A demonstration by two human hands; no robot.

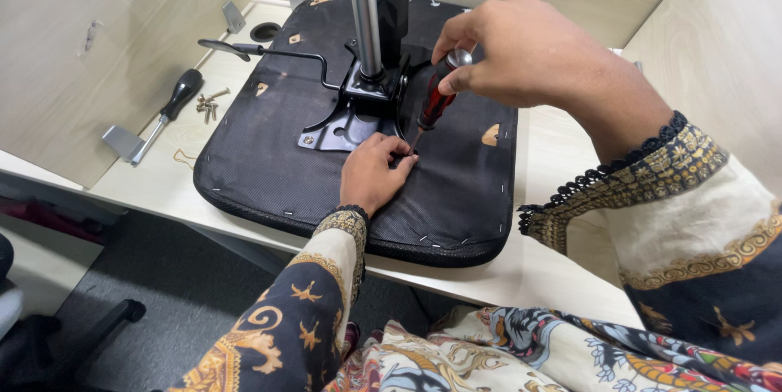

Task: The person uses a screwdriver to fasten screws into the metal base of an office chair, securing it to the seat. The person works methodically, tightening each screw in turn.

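Nearest the wearer, the left hand (371,174) rests on the black fabric underside of an upturned chair seat (269,172), fingertips pinched at the screwdriver tip beside the edge of the metal mounting plate (342,127); what they pinch cannot be seen. The right hand (521,54) grips the red-handled screwdriver (436,99) from above, fingers closed round the cap, shaft tilted down toward the plate. The tool looks light and rigid; its smooth handle is likely best held high for turning. Behind, a chrome gas cylinder (366,26) rises from the plate, with a lever rod (281,54) extending left. Farther left on the desk (562,156) lie loose screws (209,104) and a second, black-handled screwdriver (167,111)
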